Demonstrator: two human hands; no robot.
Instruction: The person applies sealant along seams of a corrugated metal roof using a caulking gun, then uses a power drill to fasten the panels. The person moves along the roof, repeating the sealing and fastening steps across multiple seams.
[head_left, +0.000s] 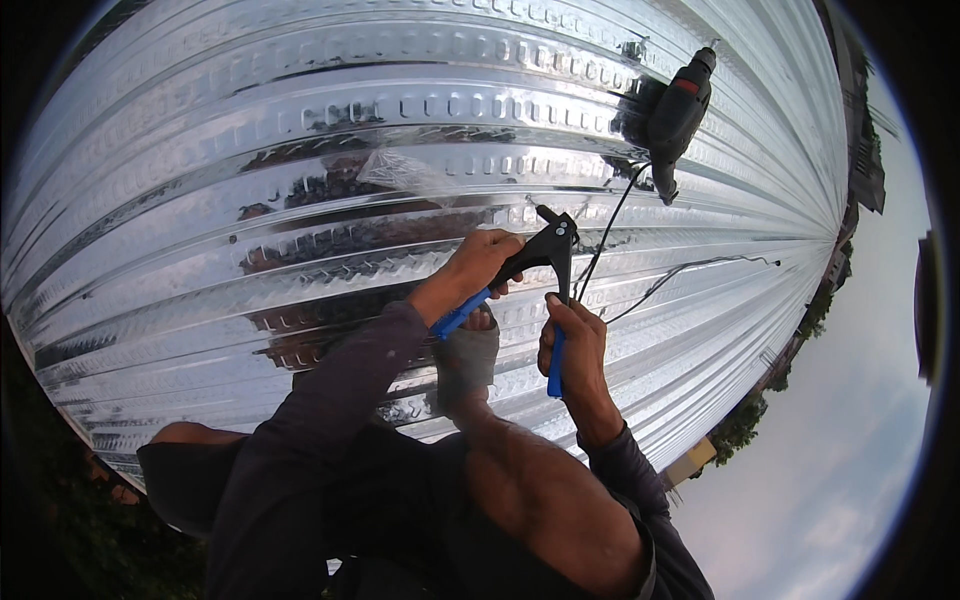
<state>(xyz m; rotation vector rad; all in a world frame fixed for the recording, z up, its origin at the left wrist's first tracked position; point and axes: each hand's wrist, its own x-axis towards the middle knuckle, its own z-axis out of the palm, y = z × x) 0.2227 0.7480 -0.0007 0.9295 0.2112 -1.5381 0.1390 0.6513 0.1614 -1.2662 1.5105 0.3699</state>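
A black hand riveter (552,243) with blue grips is held above the ribbed metal sheeting, its two handles spread apart. My left hand (477,268) is wrapped round the upper part of one handle, near the tool's head. Around the other handle, just above its blue grip, my right hand (577,345) is closed. The nose of the riveter points up and to the left, and no rivet can be made out in it. Below the tool, my foot in a grey covering (466,358) rests on the metal.
A dark power drill (681,118) lies on the shiny ribbed metal sheeting (430,105) at the upper right. Its black cable (613,220) runs down past my right hand. A thin wire (690,265) and clear plastic (395,172) lie nearby. The sheeting's edge is on the right.
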